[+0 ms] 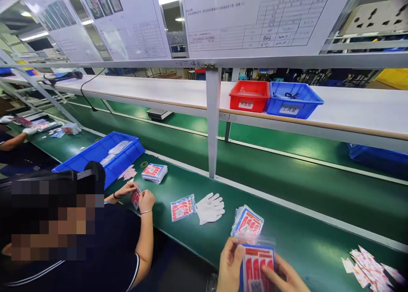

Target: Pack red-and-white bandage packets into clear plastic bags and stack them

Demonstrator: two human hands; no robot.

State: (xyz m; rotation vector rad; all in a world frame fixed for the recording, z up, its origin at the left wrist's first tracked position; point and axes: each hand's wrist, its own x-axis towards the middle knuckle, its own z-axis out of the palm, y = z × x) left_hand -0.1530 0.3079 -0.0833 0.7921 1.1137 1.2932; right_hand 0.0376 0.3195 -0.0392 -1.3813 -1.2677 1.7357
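Observation:
A see-through plastic bag [259, 264] with a red-and-blue printed card inside is between my hands at the bottom of the head view. My left hand [230, 262] grips its left edge, thumb on the front. On the right side, my right hand [285, 275] holds the bag with its fingers over the card. Just behind lies a stack of similar bagged cards [250, 219] on the green table. Small pink-and-white printed slips [369, 268] lie in a loose pile to the right.
A white glove [210, 208] and a single bagged card [183, 208] lie left of the stack. A co-worker [127, 236] handles a similar packet near a blue bin [111, 156]. A red tray [249, 96] and blue tray [295, 100] stand on the shelf [350, 109].

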